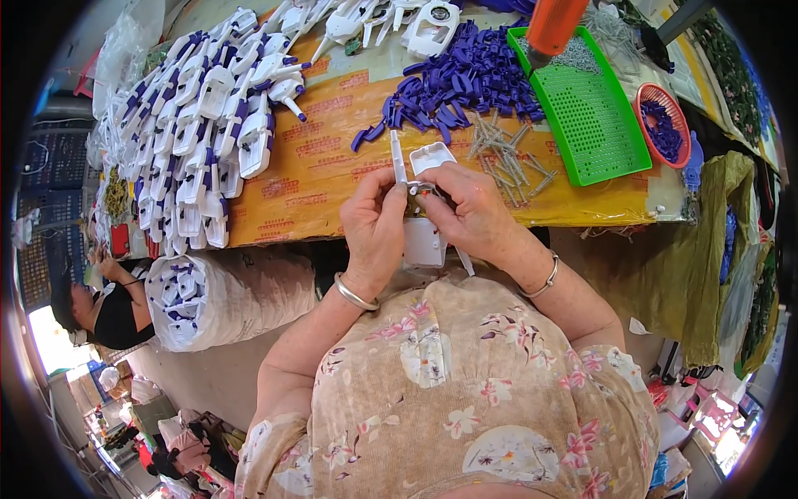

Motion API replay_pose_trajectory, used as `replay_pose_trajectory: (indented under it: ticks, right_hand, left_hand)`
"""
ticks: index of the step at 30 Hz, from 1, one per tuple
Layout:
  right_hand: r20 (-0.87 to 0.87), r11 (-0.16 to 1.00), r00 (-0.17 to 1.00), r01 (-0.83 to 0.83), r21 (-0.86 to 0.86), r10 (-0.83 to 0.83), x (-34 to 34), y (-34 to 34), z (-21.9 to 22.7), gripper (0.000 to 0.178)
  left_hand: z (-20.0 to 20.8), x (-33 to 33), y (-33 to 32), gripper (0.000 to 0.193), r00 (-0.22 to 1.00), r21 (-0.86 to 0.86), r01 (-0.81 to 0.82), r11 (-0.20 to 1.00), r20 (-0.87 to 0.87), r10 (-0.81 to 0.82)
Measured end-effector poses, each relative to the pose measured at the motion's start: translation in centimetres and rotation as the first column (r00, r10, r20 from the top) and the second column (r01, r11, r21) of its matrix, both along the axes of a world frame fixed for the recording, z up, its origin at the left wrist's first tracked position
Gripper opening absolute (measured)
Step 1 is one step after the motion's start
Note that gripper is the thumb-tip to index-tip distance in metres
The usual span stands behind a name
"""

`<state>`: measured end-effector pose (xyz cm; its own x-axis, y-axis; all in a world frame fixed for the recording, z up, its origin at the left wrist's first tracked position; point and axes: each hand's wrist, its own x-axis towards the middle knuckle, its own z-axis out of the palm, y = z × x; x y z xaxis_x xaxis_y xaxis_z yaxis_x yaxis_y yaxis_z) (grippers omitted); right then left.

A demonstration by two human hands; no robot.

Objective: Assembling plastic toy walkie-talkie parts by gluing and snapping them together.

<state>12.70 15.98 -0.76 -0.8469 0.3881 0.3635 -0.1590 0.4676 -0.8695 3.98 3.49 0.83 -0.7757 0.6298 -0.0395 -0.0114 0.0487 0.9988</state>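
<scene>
Close to the table's front edge, both hands work on a white plastic housing (424, 244) with a thin stem (396, 154) pointing away from me. My left hand (374, 220) is closed on it, thumb and fingers pinching near the stem's base. From the other side my right hand (470, 208) grips it too, its thumb by small metal and coloured parts in the middle. Fingers hide most of those inner parts. Just beyond my fingertips is a white shell piece (433, 156); whether it is joined to the housing I cannot tell.
White-and-purple plastic units (199, 125) pile up at left. Purple clips (474, 79) and pale rods (503, 158) lie ahead. An orange power screwdriver (550, 33) hangs over a green tray (594, 137) holding screws. A red basket (665, 125) stands right; a filled white sack (249, 287), left. Another person (108, 303) sits beyond.
</scene>
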Motion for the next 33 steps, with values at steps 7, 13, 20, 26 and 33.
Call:
replay_pose_trajectory:
  ticks: [7, 13, 20, 26, 33]
  right_hand:
    - [0.008, 1.000, 1.000, 0.000, 0.013, 0.000, 0.2, -0.1, 0.3, 0.016]
    - [0.016, 1.000, 1.000, -0.008, 0.013, 0.008, 0.2, 0.1, 0.2, 0.015]
    - [0.025, 1.000, 1.000, -0.019, -0.008, 0.019, 0.2, 0.1, 0.2, 0.014]
    - [0.024, 0.998, 0.999, -0.041, -0.055, 0.043, 0.1, 0.4, 0.2, 0.015]
    - [0.049, 0.958, 0.996, -0.060, -0.282, 0.077, 0.1, 0.7, 0.9, 0.020]
  left_hand:
    - [0.0, 0.0, -0.1, 0.015, 0.998, -0.019, -0.038, 0.999, -0.059, 0.037]
    - [0.1, -0.1, -0.1, 0.015, 0.993, 0.033, -0.044, 0.998, 0.114, 0.040]
    - [0.6, -0.5, -0.1, 0.013, 0.977, 0.020, -0.037, 0.999, 0.213, 0.032]
    - [0.8, -0.9, -0.4, 0.018, 0.932, 0.033, -0.013, 0.999, 0.363, 0.001]
    - [2.1, 0.5, -0.6, 0.028, 0.961, 0.024, 0.165, 0.986, 0.223, -0.166]
